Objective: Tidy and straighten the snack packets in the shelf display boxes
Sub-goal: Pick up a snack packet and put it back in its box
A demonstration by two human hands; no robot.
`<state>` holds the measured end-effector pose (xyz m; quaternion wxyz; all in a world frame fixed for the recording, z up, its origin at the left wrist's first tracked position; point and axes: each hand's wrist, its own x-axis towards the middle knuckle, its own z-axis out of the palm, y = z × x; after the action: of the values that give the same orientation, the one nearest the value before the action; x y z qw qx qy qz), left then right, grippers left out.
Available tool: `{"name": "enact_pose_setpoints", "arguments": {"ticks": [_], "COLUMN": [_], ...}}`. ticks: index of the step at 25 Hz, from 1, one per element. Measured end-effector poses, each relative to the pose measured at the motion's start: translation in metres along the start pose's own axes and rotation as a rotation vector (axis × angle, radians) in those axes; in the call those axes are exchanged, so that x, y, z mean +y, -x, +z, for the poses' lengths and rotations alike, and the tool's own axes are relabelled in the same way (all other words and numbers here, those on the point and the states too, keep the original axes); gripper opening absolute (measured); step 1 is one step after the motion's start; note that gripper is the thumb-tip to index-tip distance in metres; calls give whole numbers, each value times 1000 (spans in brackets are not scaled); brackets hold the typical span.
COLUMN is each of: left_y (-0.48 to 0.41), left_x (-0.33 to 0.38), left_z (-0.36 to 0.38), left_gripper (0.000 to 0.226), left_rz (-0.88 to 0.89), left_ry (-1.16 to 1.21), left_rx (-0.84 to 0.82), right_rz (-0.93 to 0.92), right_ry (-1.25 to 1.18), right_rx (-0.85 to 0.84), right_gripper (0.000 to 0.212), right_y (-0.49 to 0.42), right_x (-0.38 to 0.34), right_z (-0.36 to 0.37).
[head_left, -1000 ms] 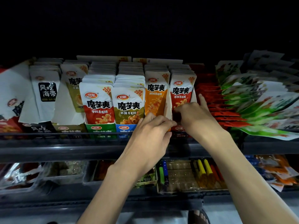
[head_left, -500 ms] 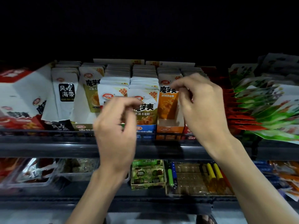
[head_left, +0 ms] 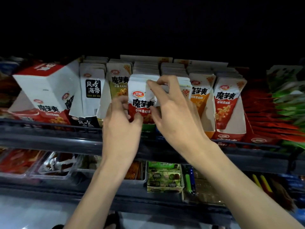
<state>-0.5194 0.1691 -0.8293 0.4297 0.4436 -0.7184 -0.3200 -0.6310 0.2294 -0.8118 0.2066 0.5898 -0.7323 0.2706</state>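
A row of open display boxes full of upright snack packets fills the upper shelf. The front red-and-white packet (head_left: 140,103) stands in the box with the green front (head_left: 147,128). My left hand (head_left: 122,119) grips that packet's left edge and lower corner. My right hand (head_left: 171,108) pinches its top right corner and covers the packets in the box to the right. Further right stand an orange packet box (head_left: 200,96) and a red packet box (head_left: 228,103). To the left are olive packets (head_left: 118,83) and white seaweed packets (head_left: 92,88).
A closed red-and-white carton (head_left: 47,90) lies tilted at the far left. Red and green packets (head_left: 270,109) fan out at the right. A dark shelf rail (head_left: 49,138) runs along the front. The lower shelf holds clear trays, a green box (head_left: 165,176) and lighters (head_left: 189,180).
Both hands moved left from the orange and red boxes to the red-and-white packet in the green-fronted box and now hold it. The view shifted left as well.
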Motion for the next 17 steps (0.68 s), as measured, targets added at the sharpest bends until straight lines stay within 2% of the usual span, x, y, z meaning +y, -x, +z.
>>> {"name": "enact_pose_setpoints", "arguments": {"ticks": [6, 12, 17], "left_y": [3, 5, 3], "left_x": [3, 3, -1], "left_z": [-3, -3, -5], "left_gripper": [30, 20, 8], "left_rz": [-8, 1, -12], "left_ry": [35, 32, 10], "left_rx": [6, 29, 23], "right_rz": [9, 16, 97], "right_ry": [-98, -192, -287], "right_rx": [19, 68, 125], "right_gripper": [55, 38, 28], "right_y": [7, 5, 3], "right_x": [-2, -5, -6], "right_z": [1, -3, 2]}}
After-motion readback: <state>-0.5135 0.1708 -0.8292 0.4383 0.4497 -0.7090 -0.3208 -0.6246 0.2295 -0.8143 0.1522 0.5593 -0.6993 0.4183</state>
